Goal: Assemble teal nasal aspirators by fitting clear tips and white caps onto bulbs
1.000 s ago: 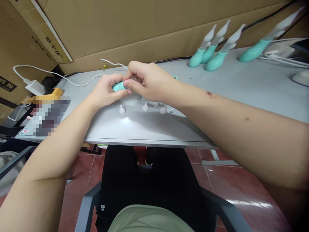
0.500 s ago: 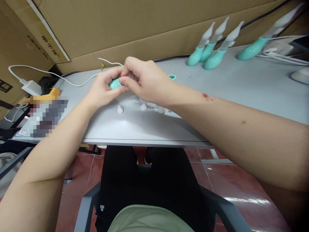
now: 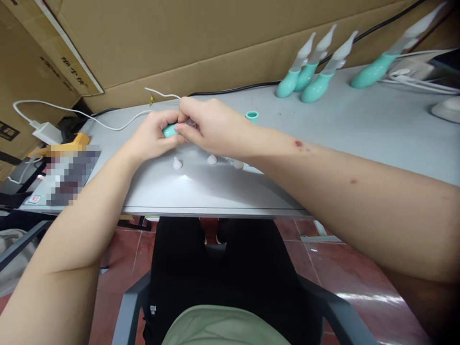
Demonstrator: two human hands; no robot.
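Note:
My left hand (image 3: pixel 149 136) is wrapped round a teal bulb (image 3: pixel 169 131), which lies low over the desk. At the bulb's right end, my right hand (image 3: pixel 212 120) pinches a clear plastic piece (image 3: pixel 191 123). The two parts meet between my fingers, which hide the joint. Small white cone-shaped tips stand in front of my hands: one tip (image 3: pixel 177 163) below the left hand, another tip (image 3: pixel 212 159) and a rounded white piece (image 3: pixel 237 164) below the right. Behind my right wrist shows a teal part with a round opening (image 3: pixel 252 115), its lower portion hidden.
Three teal bulb nasal aspirators (image 3: pixel 318 88) with white tips lean at the back right, a fourth aspirator (image 3: pixel 373 72) farther right. White cables (image 3: pixel 420 84) lie beyond. On the left are a white charger (image 3: pixel 48 132) and a yellow tool (image 3: pixel 81 140). Cardboard (image 3: pixel 215 43) walls the desk's back.
My right hand has shifted slightly left and down, fingers still on the clear piece by the bulb. More of the teal part with the opening now shows behind my wrist.

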